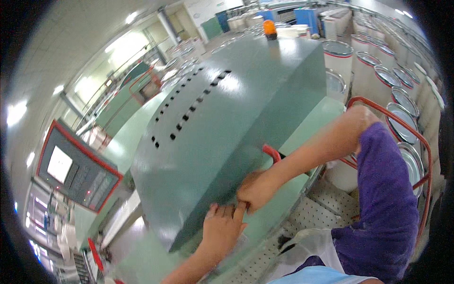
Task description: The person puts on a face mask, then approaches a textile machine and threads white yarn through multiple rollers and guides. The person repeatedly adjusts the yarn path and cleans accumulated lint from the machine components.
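Here: green machine cover point(227, 123); at its lower edge, my left hand point(221, 231), fingers half-extended, and my right hand point(257, 190), curled; any hold, I cannot tell.

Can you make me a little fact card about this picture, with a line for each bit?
Left hand: at the lower side of the green machine cover; can't tell if it touches
Right hand: beside the left, fingers bent, near a red handle
Right arm: purple sleeve
Far end: orange lamp
Left side: control panel, lit screen
Right side: red rail, round white bins
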Demonstrator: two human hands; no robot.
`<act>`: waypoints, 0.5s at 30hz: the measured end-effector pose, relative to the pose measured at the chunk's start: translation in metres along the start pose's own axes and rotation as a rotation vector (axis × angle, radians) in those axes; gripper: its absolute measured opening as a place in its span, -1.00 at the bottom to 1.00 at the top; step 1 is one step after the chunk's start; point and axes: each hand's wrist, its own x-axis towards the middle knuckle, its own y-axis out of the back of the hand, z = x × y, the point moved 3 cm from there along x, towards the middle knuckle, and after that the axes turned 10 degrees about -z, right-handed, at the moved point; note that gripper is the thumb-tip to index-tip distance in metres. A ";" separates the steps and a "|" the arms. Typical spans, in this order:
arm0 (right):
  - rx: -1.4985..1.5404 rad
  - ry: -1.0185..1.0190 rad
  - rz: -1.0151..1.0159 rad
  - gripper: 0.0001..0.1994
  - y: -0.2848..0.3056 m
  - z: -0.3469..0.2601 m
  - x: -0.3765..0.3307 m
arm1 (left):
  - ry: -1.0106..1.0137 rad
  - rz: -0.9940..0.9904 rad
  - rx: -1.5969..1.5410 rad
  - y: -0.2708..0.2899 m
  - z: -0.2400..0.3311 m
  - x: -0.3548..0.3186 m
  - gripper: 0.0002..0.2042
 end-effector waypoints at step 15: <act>0.273 0.394 -0.736 -0.81 -0.021 0.023 0.074 | -0.351 0.387 0.294 -0.005 -0.046 0.018 -0.70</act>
